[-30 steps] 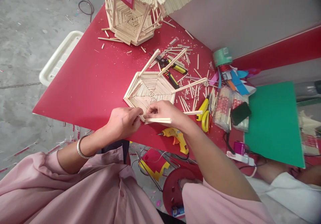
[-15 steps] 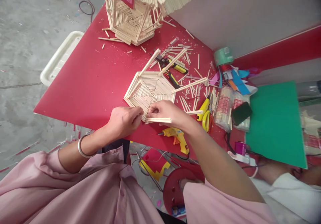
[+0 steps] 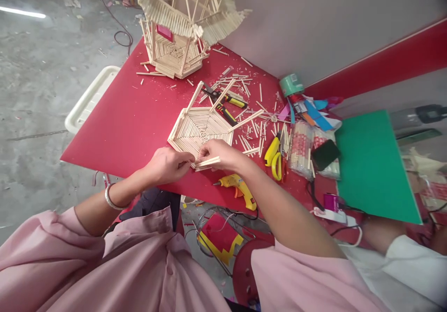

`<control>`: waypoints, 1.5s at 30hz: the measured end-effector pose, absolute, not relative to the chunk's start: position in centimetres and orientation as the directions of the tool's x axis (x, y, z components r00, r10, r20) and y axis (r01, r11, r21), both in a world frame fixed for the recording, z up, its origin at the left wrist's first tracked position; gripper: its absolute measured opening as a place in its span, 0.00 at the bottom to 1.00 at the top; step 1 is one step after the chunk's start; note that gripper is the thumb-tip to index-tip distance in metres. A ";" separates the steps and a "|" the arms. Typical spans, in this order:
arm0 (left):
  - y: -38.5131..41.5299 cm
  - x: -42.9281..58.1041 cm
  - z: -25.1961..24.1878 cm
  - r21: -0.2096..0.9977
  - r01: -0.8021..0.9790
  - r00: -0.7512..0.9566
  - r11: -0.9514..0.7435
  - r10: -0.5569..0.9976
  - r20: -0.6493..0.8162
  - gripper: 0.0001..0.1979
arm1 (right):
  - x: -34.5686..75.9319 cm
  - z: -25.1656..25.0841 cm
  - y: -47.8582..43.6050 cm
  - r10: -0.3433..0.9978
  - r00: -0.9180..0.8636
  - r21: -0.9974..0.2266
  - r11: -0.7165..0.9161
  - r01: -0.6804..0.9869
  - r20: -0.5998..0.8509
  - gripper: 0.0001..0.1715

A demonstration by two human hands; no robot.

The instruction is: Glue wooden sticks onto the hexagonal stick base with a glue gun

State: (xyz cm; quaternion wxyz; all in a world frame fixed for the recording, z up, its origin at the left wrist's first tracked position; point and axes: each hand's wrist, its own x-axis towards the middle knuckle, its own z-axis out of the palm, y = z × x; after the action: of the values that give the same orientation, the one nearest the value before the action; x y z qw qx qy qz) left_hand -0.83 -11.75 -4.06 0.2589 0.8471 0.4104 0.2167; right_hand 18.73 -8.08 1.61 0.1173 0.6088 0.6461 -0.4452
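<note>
A many-sided base of wooden sticks (image 3: 200, 123) lies on the red table, with paired-stick posts leaning outward from its corners. At its near corner, my left hand (image 3: 169, 165) is closed with thumb and fingers pinched; whatever is between them is too small to make out. Against the same corner, my right hand (image 3: 221, 153) is closed, its fingertips pinching at the foot of a post of wooden sticks (image 3: 208, 163). The fingertips partly hide this corner. Just below my right hand rests a yellow glue gun (image 3: 240, 188), its nozzle pointing left.
Black-and-yellow pliers (image 3: 226, 102) lie behind the base among loose cut sticks. Yellow-handled scissors (image 3: 274, 156), bagged sticks (image 3: 301, 146) and a green board (image 3: 373, 163) are to the right. A larger stick house (image 3: 178, 37) stands at the back. Another person's arm (image 3: 379, 235) shows lower right.
The whole view has shifted, showing more of the stick house's roof. Both hands stay closed at the base's near corner, with only slight finger movement.
</note>
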 end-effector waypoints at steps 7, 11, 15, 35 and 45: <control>-9.7 -2.1 -3.2 0.542 0.366 0.792 -0.756 0.559 0.246 0.15 | 18.7 1.8 -7.8 0.650 -0.258 -0.444 -0.138 0.885 -0.715 0.12; -8.4 -2.7 -2.9 0.312 0.247 0.899 -0.918 0.337 0.281 0.15 | 18.4 1.8 -7.7 0.634 -0.241 -0.415 -0.139 0.899 -0.734 0.11; -7.2 -2.9 -3.1 0.213 0.134 0.944 -0.968 0.190 0.269 0.14 | 17.9 2.4 -7.4 0.601 -0.218 -0.375 -0.148 0.915 -0.769 0.03; -6.8 -3.3 -2.9 0.256 0.089 0.943 -0.962 0.164 0.289 0.13 | 17.8 2.6 -7.0 0.627 -0.206 -0.326 -0.082 0.942 -0.752 0.05; -6.7 -3.2 -2.4 0.190 0.084 0.969 -0.978 0.125 0.214 0.15 | 17.3 3.5 -6.9 0.609 -0.194 -0.293 -0.065 0.954 -0.769 0.07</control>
State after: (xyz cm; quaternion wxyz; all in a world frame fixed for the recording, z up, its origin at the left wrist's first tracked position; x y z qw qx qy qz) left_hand -3.19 -6.68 -2.37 0.0901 0.9881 0.0528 0.1133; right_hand 17.26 -6.88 3.55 0.2072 0.5999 0.6515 -0.4156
